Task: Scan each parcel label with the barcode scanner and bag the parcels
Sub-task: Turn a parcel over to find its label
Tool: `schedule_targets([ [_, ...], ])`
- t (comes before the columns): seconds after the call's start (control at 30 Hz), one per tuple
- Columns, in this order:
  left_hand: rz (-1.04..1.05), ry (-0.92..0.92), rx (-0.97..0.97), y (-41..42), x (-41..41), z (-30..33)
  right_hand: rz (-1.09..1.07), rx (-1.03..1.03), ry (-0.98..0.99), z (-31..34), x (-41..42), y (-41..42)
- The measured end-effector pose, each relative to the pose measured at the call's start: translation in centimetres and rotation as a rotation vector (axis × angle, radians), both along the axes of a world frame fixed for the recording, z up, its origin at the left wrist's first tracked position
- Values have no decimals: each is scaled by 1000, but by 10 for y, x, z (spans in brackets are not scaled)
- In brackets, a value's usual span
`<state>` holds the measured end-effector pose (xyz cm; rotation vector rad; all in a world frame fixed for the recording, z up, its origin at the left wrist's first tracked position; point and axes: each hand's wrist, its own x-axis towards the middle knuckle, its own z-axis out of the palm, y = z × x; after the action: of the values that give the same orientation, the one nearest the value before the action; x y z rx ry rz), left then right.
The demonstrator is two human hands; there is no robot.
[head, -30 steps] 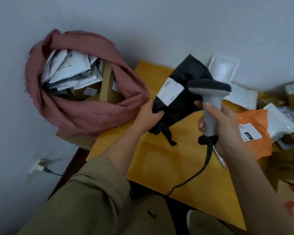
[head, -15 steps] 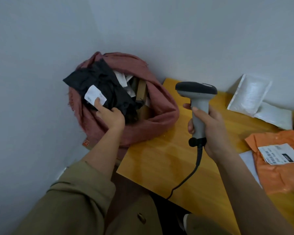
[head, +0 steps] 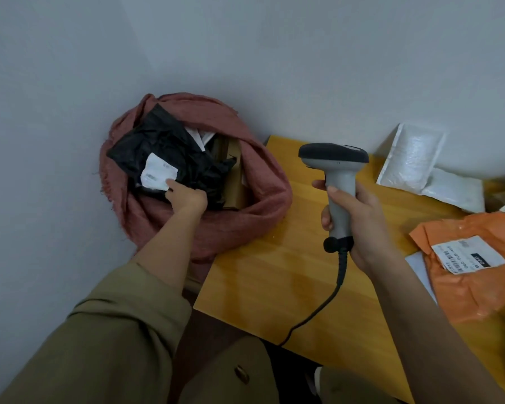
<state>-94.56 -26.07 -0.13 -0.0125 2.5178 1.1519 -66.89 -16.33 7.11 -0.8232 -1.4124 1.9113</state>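
Note:
A black plastic parcel (head: 164,147) with a white label lies on top of the other parcels in the open pink cloth bag (head: 245,205) left of the table. My left hand (head: 185,195) reaches into the bag and grips the parcel's near edge, thumb on the label. My right hand (head: 359,220) holds the grey barcode scanner (head: 337,176) upright by its handle above the wooden table (head: 274,287). Its black cable hangs over the table's front edge. An orange parcel (head: 475,275) with a barcode label lies on the table at the right.
Two white bubble mailers (head: 411,156) lie at the table's back against the grey wall. Cardboard boxes and white parcels sit inside the bag under the black one. A white sheet pokes out beneath the orange parcel. My olive sleeve fills the lower left.
My left hand carried the black parcel from in front of the scanner leftward into the pink bag and has lowered it onto the pile. The scanner hand stayed roughly where it was.

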Motion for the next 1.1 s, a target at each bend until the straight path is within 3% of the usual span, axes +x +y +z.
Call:
schedule_targets([
  [0.07,4,-16,-169,2,0,5,-7,-7,0,-2,7,5],
  [0.17,135,135,-252,8,9,12,-15,-23,-5,-4,19,12],
  [0.3,161,380,-226,16,36,17,-27,-41,-1,-4,34,20],
  [0.7,0,577,-245,55,138,0,-87,-106,-38,-18,117,54],
  [0.97,-88,346,-247,116,205,-35,-198,-130,-99,-27,195,82],
  [1.1,-178,315,-274,130,236,-52,-266,-146,-135,-31,221,92],
])
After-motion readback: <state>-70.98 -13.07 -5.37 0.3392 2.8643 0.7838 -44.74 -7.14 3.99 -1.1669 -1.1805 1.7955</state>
